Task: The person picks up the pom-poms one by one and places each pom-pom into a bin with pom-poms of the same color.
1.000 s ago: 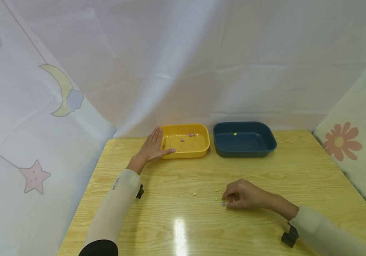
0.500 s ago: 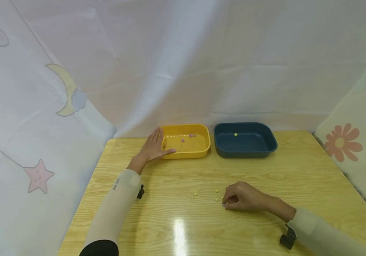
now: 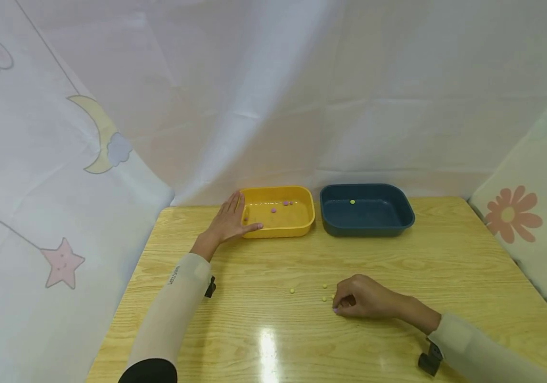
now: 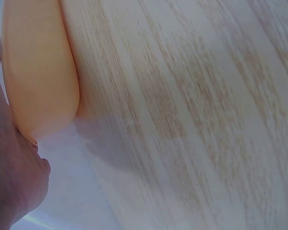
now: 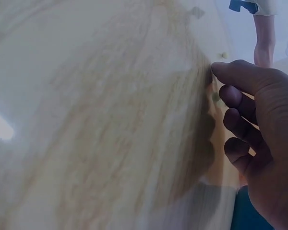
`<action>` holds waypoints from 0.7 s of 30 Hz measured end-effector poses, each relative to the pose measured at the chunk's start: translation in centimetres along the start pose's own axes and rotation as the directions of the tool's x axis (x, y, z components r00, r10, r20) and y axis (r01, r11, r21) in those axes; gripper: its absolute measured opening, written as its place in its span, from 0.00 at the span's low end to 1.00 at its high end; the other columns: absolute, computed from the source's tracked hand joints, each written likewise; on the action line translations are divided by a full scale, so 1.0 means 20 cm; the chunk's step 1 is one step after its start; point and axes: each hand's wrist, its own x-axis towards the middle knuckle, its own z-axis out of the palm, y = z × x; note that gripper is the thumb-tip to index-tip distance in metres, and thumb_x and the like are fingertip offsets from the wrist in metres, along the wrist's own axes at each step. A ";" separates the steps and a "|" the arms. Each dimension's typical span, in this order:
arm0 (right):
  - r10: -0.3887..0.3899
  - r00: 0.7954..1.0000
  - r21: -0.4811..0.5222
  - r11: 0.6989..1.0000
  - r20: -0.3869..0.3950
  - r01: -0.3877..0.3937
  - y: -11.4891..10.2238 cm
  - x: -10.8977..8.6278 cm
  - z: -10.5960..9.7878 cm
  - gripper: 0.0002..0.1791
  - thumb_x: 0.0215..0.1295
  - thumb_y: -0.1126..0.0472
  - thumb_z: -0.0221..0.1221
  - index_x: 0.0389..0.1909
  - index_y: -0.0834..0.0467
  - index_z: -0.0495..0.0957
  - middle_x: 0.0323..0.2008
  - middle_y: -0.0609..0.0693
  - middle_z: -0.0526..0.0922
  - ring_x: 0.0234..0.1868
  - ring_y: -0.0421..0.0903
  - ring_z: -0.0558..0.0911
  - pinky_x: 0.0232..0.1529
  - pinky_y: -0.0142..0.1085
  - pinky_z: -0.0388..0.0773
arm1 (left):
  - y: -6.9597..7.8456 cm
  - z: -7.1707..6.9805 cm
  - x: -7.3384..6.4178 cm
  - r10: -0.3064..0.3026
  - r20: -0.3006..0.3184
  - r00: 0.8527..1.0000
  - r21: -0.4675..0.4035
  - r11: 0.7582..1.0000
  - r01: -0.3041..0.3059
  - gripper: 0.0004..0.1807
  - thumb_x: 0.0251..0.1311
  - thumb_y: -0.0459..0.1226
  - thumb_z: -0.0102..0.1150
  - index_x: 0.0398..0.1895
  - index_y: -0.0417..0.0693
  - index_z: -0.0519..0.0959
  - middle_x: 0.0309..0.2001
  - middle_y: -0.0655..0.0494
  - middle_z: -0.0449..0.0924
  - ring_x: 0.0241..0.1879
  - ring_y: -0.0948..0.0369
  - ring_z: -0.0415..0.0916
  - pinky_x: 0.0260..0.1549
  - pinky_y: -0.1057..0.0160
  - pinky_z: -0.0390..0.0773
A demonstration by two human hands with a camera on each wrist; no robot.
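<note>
My left hand (image 3: 225, 222) rests on the left end of a yellow tray (image 3: 278, 232), fingers straight along its side and thumb over the front rim. In the left wrist view the same hand (image 4: 17, 177) touches the tray's (image 4: 41, 72) outer wall. Down at the table, my right hand (image 3: 366, 299) pinches a small purple bead (image 3: 335, 309) between thumb and fingertips. Its other fingers are curled in the right wrist view. Just left of those fingertips lie several yellow beads (image 3: 324, 299), one partly hidden by the hand. Another yellow bead (image 3: 292, 291) lies farther left.
Several purple beads (image 3: 273, 210) lie inside the yellow tray. Beside it on the right stands a dark blue tray (image 3: 368, 232) holding one yellow bead (image 3: 352, 202). Both stand at the back of the wooden table (image 3: 254, 266), against a printed cloth backdrop (image 3: 273, 117).
My right fingertips have closed on the purple bead, which lay loose on the table a second ago, and shifted it slightly toward me. The left hand stays at the yellow tray.
</note>
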 end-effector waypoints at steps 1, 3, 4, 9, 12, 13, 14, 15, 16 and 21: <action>-0.005 1.000 -0.006 1.000 0.000 0.005 0.00 0.00 -0.01 0.05 0.67 0.64 0.73 0.38 0.49 0.90 0.28 0.35 0.81 0.27 0.23 0.72 0.27 0.18 0.73 | 0.00 0.00 0.00 0.001 -0.003 1.000 0.000 1.000 -0.001 0.67 0.67 0.76 0.44 0.86 0.37 0.32 0.86 0.42 0.24 0.86 0.48 0.24 0.83 0.45 0.34; -0.015 1.000 -0.026 1.000 -0.004 0.015 -0.01 0.01 -0.02 0.06 0.66 0.64 0.73 0.38 0.49 0.90 0.29 0.34 0.82 0.27 0.24 0.73 0.27 0.18 0.73 | 0.00 0.00 0.00 0.003 -0.008 1.000 -0.003 1.000 -0.003 0.68 0.66 0.77 0.43 0.86 0.37 0.32 0.86 0.42 0.24 0.86 0.48 0.25 0.83 0.45 0.34; -0.022 1.000 -0.035 0.999 -0.007 0.021 -0.01 0.02 -0.03 0.06 0.66 0.64 0.73 0.37 0.49 0.90 0.29 0.35 0.82 0.27 0.24 0.74 0.27 0.17 0.73 | 0.00 0.00 0.00 0.003 -0.008 1.000 -0.003 1.000 -0.003 0.68 0.66 0.78 0.43 0.86 0.37 0.32 0.86 0.42 0.24 0.86 0.48 0.25 0.83 0.45 0.34; -0.016 1.000 -0.094 0.995 -0.023 0.014 -0.01 0.06 -0.08 0.07 0.63 0.65 0.74 0.36 0.49 0.89 0.29 0.34 0.82 0.27 0.26 0.75 0.28 0.18 0.73 | 0.00 0.00 0.00 0.002 -0.008 1.000 -0.006 1.000 -0.002 0.68 0.66 0.77 0.43 0.86 0.36 0.32 0.86 0.42 0.24 0.86 0.48 0.25 0.83 0.46 0.34; -0.004 0.999 -0.109 0.994 -0.041 0.000 0.00 0.09 -0.12 0.07 0.63 0.66 0.75 0.35 0.50 0.89 0.28 0.35 0.82 0.26 0.28 0.74 0.27 0.19 0.73 | 0.00 -0.01 -0.01 -0.003 -0.009 1.000 -0.008 1.000 0.003 0.67 0.67 0.75 0.46 0.86 0.36 0.32 0.86 0.41 0.24 0.86 0.48 0.26 0.83 0.46 0.34; -0.005 0.999 -0.117 0.993 -0.051 -0.001 0.00 0.10 -0.13 0.07 0.63 0.66 0.75 0.35 0.50 0.89 0.28 0.35 0.82 0.26 0.28 0.74 0.27 0.20 0.73 | 0.01 -0.01 -0.01 -0.003 -0.010 1.000 -0.011 1.000 0.003 0.66 0.68 0.75 0.46 0.86 0.36 0.32 0.86 0.41 0.24 0.86 0.47 0.26 0.83 0.45 0.34; -0.008 0.998 -0.123 0.992 -0.061 0.001 0.01 0.11 -0.15 0.07 0.62 0.67 0.75 0.35 0.51 0.89 0.28 0.36 0.82 0.25 0.29 0.74 0.27 0.21 0.73 | 0.01 -0.01 -0.01 -0.004 -0.010 1.000 -0.013 1.000 0.004 0.66 0.68 0.74 0.47 0.85 0.36 0.32 0.86 0.41 0.24 0.86 0.47 0.26 0.83 0.45 0.35; -0.009 0.997 -0.126 0.992 -0.070 0.000 0.01 0.12 -0.16 0.07 0.62 0.66 0.75 0.35 0.51 0.89 0.28 0.36 0.82 0.25 0.30 0.75 0.27 0.21 0.74 | 0.01 -0.01 -0.01 -0.004 -0.011 1.000 -0.014 1.000 0.004 0.66 0.68 0.74 0.48 0.86 0.36 0.32 0.86 0.41 0.24 0.86 0.47 0.26 0.83 0.45 0.35; -0.009 0.997 -0.131 0.991 -0.078 -0.001 0.01 0.13 -0.18 0.06 0.63 0.66 0.75 0.35 0.52 0.89 0.28 0.36 0.82 0.25 0.30 0.75 0.27 0.22 0.74 | 0.01 -0.01 -0.01 -0.004 -0.011 1.000 -0.014 1.000 0.004 0.66 0.68 0.74 0.48 0.85 0.36 0.32 0.86 0.41 0.24 0.86 0.47 0.26 0.83 0.45 0.35; 0.013 0.995 -0.157 0.987 -0.102 -0.029 0.03 0.18 -0.24 0.03 0.66 0.63 0.73 0.37 0.51 0.90 0.28 0.35 0.81 0.26 0.30 0.75 0.27 0.24 0.75 | 0.01 0.00 -0.01 -0.004 -0.007 1.000 0.000 1.000 0.004 0.67 0.67 0.75 0.46 0.86 0.36 0.32 0.86 0.41 0.24 0.86 0.47 0.26 0.83 0.46 0.35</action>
